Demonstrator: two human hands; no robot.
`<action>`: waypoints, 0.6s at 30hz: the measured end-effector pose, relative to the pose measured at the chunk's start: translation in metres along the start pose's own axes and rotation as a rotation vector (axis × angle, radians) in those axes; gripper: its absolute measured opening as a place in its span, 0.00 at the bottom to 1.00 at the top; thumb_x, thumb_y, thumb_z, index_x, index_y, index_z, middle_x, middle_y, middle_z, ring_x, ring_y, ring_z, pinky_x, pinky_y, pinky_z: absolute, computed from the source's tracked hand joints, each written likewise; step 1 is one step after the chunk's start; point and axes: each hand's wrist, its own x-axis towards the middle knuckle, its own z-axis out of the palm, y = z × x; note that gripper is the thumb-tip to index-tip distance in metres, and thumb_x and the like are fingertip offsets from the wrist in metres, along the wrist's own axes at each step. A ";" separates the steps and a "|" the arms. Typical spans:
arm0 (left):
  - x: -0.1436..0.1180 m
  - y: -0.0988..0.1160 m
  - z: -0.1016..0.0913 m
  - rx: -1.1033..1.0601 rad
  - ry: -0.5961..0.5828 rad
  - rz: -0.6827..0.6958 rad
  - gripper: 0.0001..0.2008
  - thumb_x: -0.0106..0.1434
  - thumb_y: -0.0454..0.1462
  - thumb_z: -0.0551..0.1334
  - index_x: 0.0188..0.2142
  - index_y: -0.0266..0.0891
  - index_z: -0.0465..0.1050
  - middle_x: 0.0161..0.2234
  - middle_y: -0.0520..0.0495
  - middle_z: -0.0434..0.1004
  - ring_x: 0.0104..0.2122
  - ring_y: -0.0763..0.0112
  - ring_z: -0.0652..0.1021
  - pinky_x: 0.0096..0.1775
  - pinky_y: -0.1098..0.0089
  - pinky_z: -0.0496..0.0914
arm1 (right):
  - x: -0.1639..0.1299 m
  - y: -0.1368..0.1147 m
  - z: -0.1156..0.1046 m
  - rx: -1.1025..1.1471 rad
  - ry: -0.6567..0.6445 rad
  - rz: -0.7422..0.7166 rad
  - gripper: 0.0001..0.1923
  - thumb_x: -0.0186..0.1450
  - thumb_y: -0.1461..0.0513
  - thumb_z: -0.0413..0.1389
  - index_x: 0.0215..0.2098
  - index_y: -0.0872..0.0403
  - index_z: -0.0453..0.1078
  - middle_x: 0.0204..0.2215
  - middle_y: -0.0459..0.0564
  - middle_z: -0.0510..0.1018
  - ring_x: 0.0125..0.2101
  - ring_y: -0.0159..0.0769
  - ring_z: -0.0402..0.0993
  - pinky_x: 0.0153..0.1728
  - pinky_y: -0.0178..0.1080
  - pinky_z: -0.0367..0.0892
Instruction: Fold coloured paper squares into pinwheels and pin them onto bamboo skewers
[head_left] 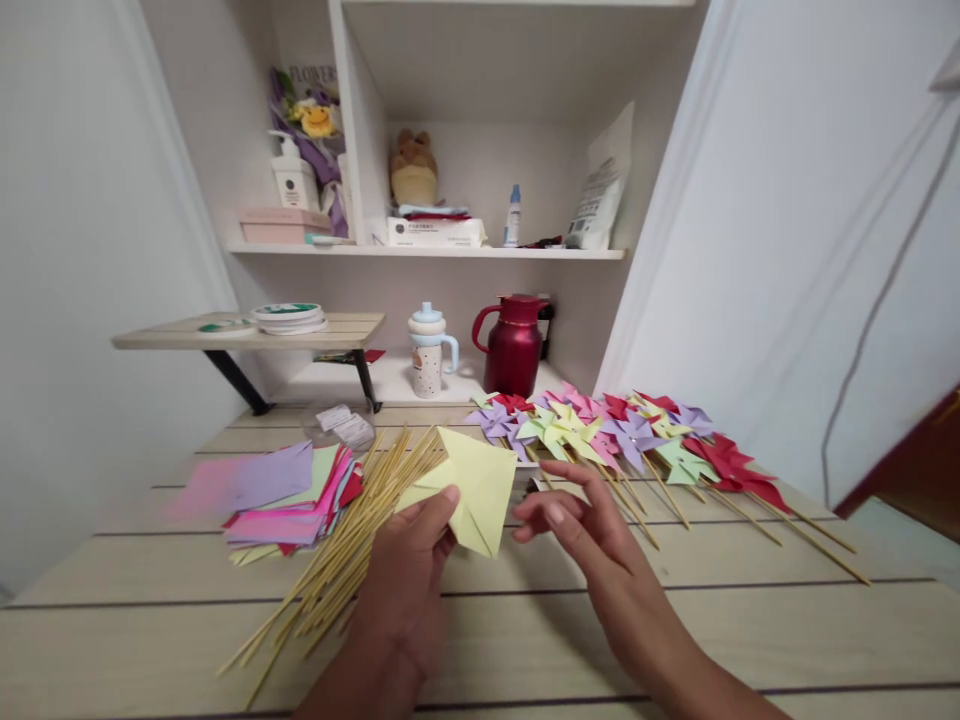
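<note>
Between thumb and fingers, my left hand [411,570] pinches a pale yellow paper pinwheel piece [484,487], creased and partly folded, held above the table. Just to its right, my right hand [592,525] is apart from the paper, its fingers loosely bent and spread with nothing seen in them. Below and left of my left hand lies a loose bundle of thin wooden sticks [337,560]. Farther left is a stack of coloured paper sheets [289,495]. Finished paper pinwheels [577,425] on sticks lie in a heap beyond my right hand.
A clear round container [341,425] with white packets sits behind the paper stack. Rolls of tape [289,318] rest on a small raised shelf [345,330] at left. A spotted cup [428,355] and a red jug [514,345] stand at the table's back, below a cabinet shelf [427,250].
</note>
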 end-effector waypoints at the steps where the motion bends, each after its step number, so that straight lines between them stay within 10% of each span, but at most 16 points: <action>1: 0.001 0.001 -0.001 -0.008 0.013 0.001 0.13 0.54 0.40 0.69 0.36 0.31 0.81 0.37 0.39 0.84 0.39 0.61 0.80 0.43 0.66 0.71 | 0.001 0.002 -0.003 -0.083 -0.008 -0.080 0.18 0.69 0.56 0.53 0.56 0.44 0.58 0.40 0.48 0.78 0.39 0.40 0.76 0.46 0.45 0.67; 7: -0.003 0.002 -0.003 -0.060 -0.081 -0.055 0.15 0.57 0.39 0.67 0.42 0.31 0.80 0.40 0.38 0.83 0.43 0.60 0.79 0.44 0.66 0.71 | 0.006 0.007 -0.008 -0.517 -0.129 -0.480 0.21 0.65 0.68 0.55 0.54 0.43 0.67 0.42 0.50 0.72 0.38 0.38 0.73 0.44 0.44 0.68; 18: -0.009 0.000 0.001 -0.044 -0.158 -0.114 0.15 0.57 0.42 0.67 0.39 0.32 0.81 0.35 0.40 0.83 0.35 0.63 0.79 0.40 0.66 0.70 | 0.007 0.003 -0.008 -0.463 -0.139 -0.427 0.09 0.62 0.65 0.60 0.38 0.46 0.79 0.29 0.48 0.75 0.31 0.37 0.72 0.32 0.38 0.67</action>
